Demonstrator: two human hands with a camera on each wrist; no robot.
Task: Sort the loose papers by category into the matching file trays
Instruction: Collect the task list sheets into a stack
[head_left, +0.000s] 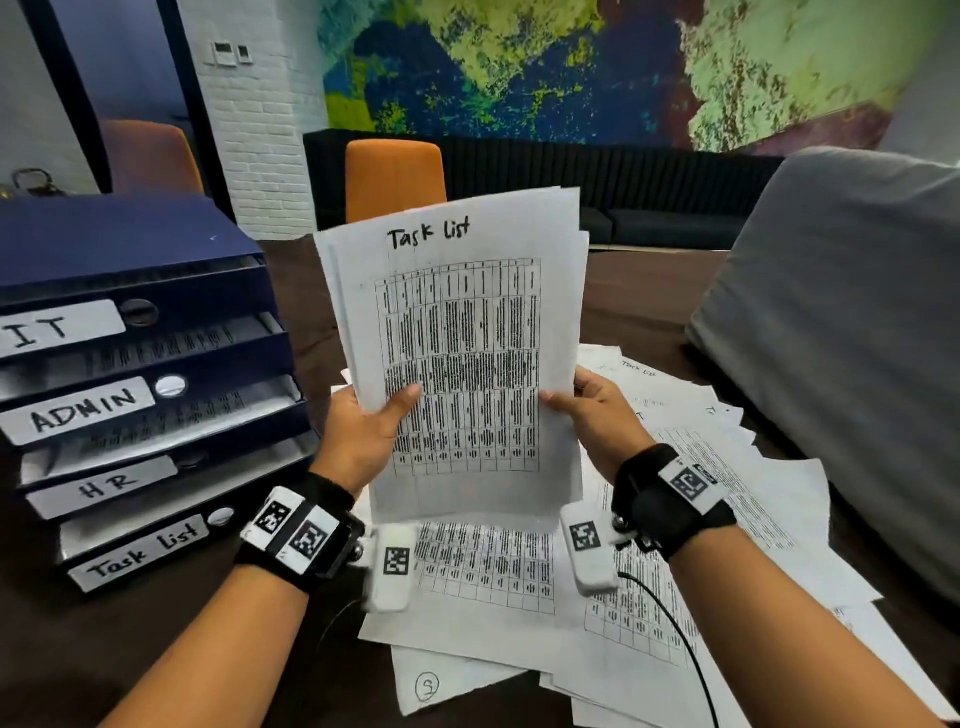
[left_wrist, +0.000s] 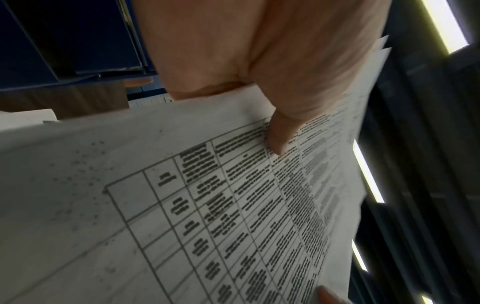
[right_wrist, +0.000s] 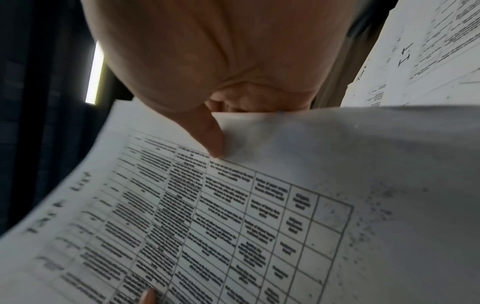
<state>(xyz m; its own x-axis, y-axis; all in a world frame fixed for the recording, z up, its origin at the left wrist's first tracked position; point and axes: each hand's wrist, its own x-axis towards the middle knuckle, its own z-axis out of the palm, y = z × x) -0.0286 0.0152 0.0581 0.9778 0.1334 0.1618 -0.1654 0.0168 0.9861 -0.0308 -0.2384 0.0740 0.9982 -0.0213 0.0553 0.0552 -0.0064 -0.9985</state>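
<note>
Both the left hand (head_left: 363, 436) and right hand (head_left: 597, 415) grip an upright Task List stack (head_left: 457, 332), hiding part of the loose papers (head_left: 701, 519) beside the labelled file trays (head_left: 145, 395).

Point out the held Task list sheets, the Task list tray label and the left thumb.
Task list sheets (head_left: 457, 332), head view: middle of the front sheet's printed table.
Task list tray label (head_left: 143, 553), head view: middle of the white strip.
Left thumb (left_wrist: 281, 135), left wrist view: its pad on the paper.
</note>
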